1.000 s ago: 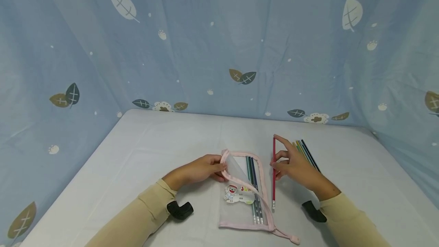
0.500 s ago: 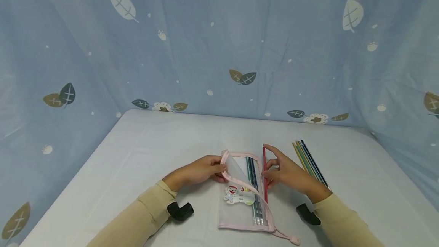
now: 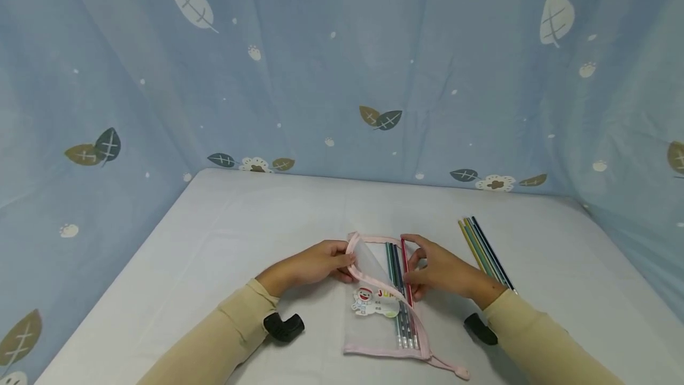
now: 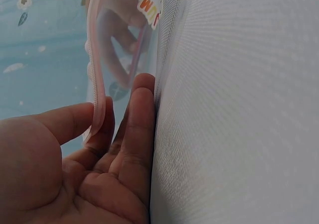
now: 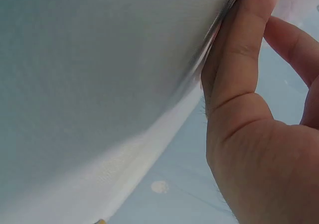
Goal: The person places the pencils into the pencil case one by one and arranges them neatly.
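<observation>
A see-through pencil pouch with pink trim and a cartoon sticker lies on the table. My left hand pinches its pink upper edge between thumb and finger and holds the flap folded up. Inside lie several dark and green pencils. In the head view, my right hand holds a red pencil at the pouch's right side, eraser end low inside the pouch and forefinger at its top end. The right wrist view shows that hand low by the tabletop, the pencil hidden.
Several yellow, green and dark pencils lie in a bundle right of my right hand, partly behind the wrist. A pink zip-pull strap trails from the pouch's lower right corner. A blue patterned curtain rises behind the white table.
My right hand has moved left with the red pencil, from beside the pouch into its opening along the other pencils. The left hand keeps its grip on the edge.
</observation>
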`<state>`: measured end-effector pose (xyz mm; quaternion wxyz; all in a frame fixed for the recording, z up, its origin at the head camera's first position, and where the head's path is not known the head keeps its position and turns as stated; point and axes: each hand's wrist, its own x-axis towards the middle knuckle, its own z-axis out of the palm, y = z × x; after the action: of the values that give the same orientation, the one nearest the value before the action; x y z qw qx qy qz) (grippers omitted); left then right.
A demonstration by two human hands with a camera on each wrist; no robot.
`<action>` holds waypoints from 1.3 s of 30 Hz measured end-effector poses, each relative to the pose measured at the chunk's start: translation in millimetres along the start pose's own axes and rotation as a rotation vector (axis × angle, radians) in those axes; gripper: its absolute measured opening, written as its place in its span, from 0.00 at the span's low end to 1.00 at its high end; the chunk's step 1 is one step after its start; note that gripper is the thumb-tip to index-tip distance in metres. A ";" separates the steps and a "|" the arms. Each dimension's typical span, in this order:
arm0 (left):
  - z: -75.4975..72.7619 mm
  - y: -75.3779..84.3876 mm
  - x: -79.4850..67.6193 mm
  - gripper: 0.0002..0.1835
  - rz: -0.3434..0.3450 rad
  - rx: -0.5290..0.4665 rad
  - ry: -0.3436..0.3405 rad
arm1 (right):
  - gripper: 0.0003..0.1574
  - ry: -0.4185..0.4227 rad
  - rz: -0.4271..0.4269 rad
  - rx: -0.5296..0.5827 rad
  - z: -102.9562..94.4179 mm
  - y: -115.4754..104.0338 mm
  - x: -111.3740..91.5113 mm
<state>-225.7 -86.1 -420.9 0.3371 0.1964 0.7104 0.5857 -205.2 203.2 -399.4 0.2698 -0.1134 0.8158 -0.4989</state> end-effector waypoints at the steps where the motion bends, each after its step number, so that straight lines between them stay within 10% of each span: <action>1: 0.0 -0.3 0.0 0.14 0.000 0.000 -0.002 | 0.56 -0.002 0.004 -0.005 0.3 -0.8 -0.1; 17: -0.4 -4.6 1.2 0.15 0.001 -0.003 0.007 | 0.47 0.021 0.086 -0.046 10.2 -10.2 12.8; 32: -0.5 -5.2 2.5 0.15 0.004 0.012 0.014 | 0.42 0.012 -0.009 -0.074 13.8 -11.7 9.5; 39: -0.4 -5.7 3.4 0.14 0.006 0.007 0.010 | 0.27 0.207 -0.154 -0.275 7.3 -11.3 -9.4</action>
<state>-227.7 -85.4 -427.2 0.3311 0.1967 0.7135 0.5853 -194.4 196.6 -389.0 0.1275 -0.1595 0.8884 -0.4111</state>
